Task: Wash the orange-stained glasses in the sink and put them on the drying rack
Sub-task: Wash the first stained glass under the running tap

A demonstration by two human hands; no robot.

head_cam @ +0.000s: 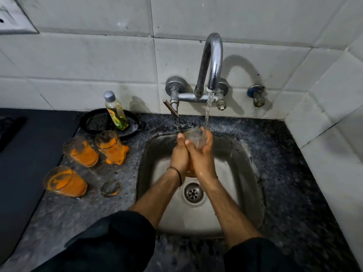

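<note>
Left hand (179, 155), right hand (203, 157) grip glass (194, 136); label (116, 116) blurred.

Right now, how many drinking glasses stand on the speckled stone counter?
4, left of the steel sink: back-left glass, back-right glass, front-left glass, nearly clean front-right glass. A fifth glass is under the tap.

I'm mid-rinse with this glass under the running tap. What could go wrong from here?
1. The glass, gripped by the left hand and right hand under the tap stream above the steel sink, might slip and crack.
2. The clear glass stands near the sink's left rim, beside the left forearm; a careless pull-back could knock it over.
</note>
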